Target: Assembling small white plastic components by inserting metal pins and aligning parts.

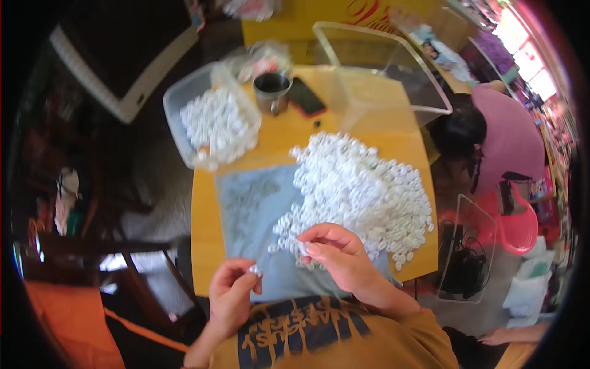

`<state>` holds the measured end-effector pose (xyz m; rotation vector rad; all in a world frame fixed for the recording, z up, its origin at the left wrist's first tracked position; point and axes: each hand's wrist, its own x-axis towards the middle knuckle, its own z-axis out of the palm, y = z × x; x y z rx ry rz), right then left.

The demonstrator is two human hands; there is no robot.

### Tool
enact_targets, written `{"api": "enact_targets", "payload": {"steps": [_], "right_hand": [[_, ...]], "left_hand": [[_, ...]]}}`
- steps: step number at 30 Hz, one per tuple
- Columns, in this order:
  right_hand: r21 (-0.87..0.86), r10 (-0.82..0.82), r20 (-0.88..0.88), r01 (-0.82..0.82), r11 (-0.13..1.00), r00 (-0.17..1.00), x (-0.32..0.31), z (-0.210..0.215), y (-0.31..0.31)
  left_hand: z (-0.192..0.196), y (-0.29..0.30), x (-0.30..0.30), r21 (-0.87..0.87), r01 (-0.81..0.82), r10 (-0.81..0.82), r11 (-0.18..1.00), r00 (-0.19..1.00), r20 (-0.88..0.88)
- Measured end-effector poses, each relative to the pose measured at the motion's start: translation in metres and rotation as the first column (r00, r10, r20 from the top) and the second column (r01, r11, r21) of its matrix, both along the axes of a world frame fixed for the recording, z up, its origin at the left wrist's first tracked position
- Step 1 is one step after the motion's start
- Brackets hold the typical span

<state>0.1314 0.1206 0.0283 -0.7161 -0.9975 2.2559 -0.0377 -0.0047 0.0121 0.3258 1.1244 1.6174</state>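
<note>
— Where is the work sited, and what is held?

— A small white ring-shaped piece [254, 269] is pinched between the thumb and fingertips of the left hand [232, 292], low at the near edge of the wooden table [206, 209]. The fingers are closed tight on it. The right hand [337, 255] is curled over the near fringe of the large heap of white plastic rings [362, 187]; its fingertips are pressed together at a piece by the heap's edge, though whether that piece is truly gripped or only touched cannot be told.

— Which way does the heap lie from the grips?

— It is spread ahead and to the right of both hands, its long axis running from the near left up toward the far right corner. The right hand is the nearer one, already touching it; the left hand is set apart, just beside the near-left tip.

— And the room for moving?

— A grey cloth [252, 209] is laid under the heap's left side, and a bare stretch of it lies open between the hands and the clear plastic tub of white rings [212, 123] at the far left corner. A large empty clear bin [381, 74] is stood at the far edge, with a metal cup [271, 91] and a dark phone [306, 97] near it. The heap is close to the right table edge, beyond which another person in a pink top [510, 141] is seated.
</note>
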Motion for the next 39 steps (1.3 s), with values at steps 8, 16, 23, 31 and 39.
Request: {"api": "enact_targets", "payload": {"steps": [8,16,23,31,39], "right_hand": [[0.486,-0.385,0.195,0.252,0.837,0.902,0.104,0.101,0.038],[0.416,0.061,0.295,-0.185,0.890,0.954,0.082,0.055,-0.013],[0.211,-0.053,-0.033,0.059,0.976,0.998,0.079,0.026,-0.027],[0.353,0.053,0.063,-0.071,0.933,0.997,0.100,0.008,-0.020],[0.453,-0.002,0.155,-0.069,0.889,0.988,0.106,0.027,-0.005]], "left_hand": [[0.005,-0.026,-0.024,-0.045,-0.116,0.108,0.992,0.981,-0.159],[0.005,-0.019,-0.015,-0.014,-0.062,0.061,0.998,0.995,-0.082],[0.012,-0.014,-0.003,-0.063,-0.040,0.031,0.997,0.991,-0.131],[0.020,0.021,0.038,-0.064,0.082,-0.090,0.995,0.987,-0.131],[0.039,0.068,0.063,-0.129,0.202,-0.221,0.971,0.963,-0.153]]}}
